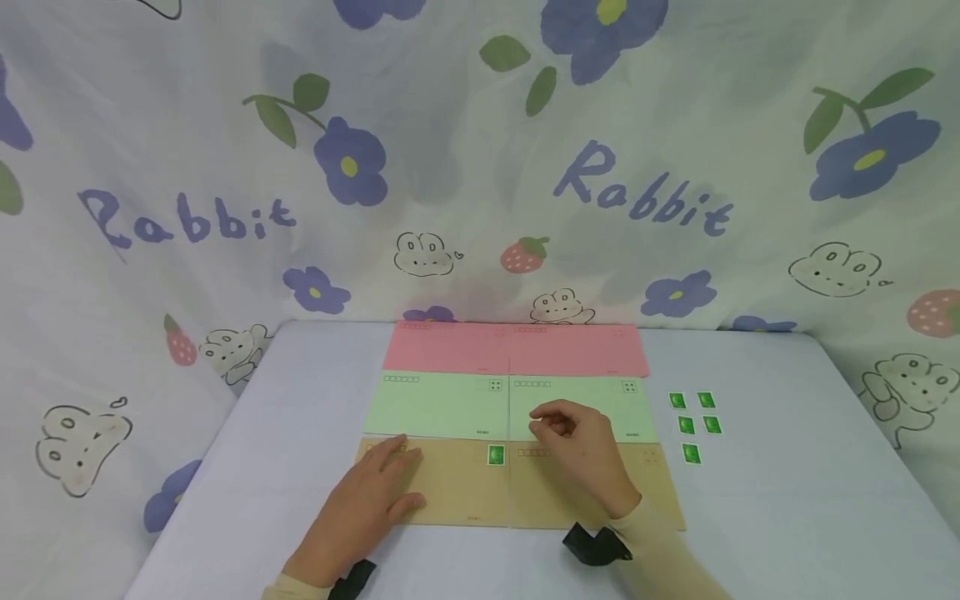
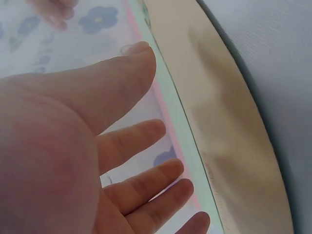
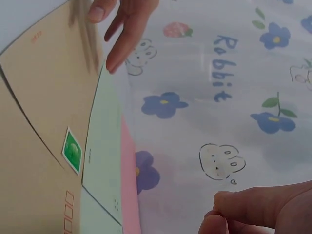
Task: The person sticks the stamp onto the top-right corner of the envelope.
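My left hand (image 1: 360, 496) lies over the left end of the left brown envelope (image 1: 442, 496), fingers extended and thumb spread. A green stamp (image 1: 496, 455) sits at that envelope's upper right corner. In the right wrist view the same stamp (image 3: 72, 151) shows beside the seam between the brown envelopes. My right hand (image 1: 583, 446) is over the right brown envelope (image 1: 645, 487) and the right green envelope (image 1: 573, 417). Its fingers (image 3: 243, 207) bend loosely, thumb and index tips close together, and I see nothing between them.
Several loose green stamps (image 1: 686, 425) lie on the white table (image 1: 780, 500) right of the envelopes. A left green envelope (image 1: 438, 408) and two pink envelopes (image 1: 450, 348) lie behind the brown ones. A printed curtain (image 1: 465, 167) hangs behind the table.
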`<state>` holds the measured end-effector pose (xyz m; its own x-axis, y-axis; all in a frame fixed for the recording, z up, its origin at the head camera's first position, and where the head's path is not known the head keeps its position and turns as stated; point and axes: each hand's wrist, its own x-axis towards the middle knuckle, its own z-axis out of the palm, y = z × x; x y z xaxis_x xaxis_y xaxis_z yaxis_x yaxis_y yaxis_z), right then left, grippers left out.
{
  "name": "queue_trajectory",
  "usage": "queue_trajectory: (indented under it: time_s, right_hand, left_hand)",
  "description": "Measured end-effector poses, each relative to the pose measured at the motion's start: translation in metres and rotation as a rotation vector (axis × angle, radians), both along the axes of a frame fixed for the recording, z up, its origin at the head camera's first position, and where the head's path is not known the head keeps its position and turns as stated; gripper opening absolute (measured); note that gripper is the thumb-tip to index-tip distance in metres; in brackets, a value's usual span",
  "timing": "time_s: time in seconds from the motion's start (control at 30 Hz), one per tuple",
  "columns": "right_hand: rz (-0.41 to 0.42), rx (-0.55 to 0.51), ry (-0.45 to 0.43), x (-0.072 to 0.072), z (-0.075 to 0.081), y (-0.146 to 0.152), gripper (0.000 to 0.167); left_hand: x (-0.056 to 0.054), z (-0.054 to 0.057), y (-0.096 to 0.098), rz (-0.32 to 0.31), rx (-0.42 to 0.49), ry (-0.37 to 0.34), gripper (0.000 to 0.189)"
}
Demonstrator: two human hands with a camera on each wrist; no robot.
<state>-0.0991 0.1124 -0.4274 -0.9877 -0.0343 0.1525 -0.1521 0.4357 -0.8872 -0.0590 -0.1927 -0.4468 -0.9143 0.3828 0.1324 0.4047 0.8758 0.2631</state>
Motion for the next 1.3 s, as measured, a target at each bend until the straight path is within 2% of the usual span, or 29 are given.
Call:
queue_trajectory:
  time_s: [0.2, 0.33, 0.57, 0.93, 1.3]
  right_hand:
    - [-0.031, 0.036, 0.018, 0.003, 0.002, 0.018, 0.01]
    - [-0.055, 0.049, 0.037, 0.004, -0.001, 0.031, 0.011]
    - [-0.086, 0.069, 0.059, 0.005, -0.006, 0.051, 0.012]
    - [-0.138, 0.086, 0.07, 0.008, -0.005, 0.077, 0.013]
    - [-0.2, 0.098, 0.035, 0.013, -0.003, 0.091, 0.015]
  left_hand:
    - [0.001, 0.004, 0.006, 0.0, 0.015, -0.035, 0.059]
    - [0.001, 0.007, 0.011, -0.006, 0.033, -0.052, 0.059]
    - [-0.001, 0.011, 0.019, -0.053, 0.046, -0.007, 0.059]
    - [-0.004, 0.015, 0.03, -0.092, 0.058, 0.021, 0.058]
    - [-0.005, 0.019, 0.042, -0.14, 0.064, 0.025, 0.057]
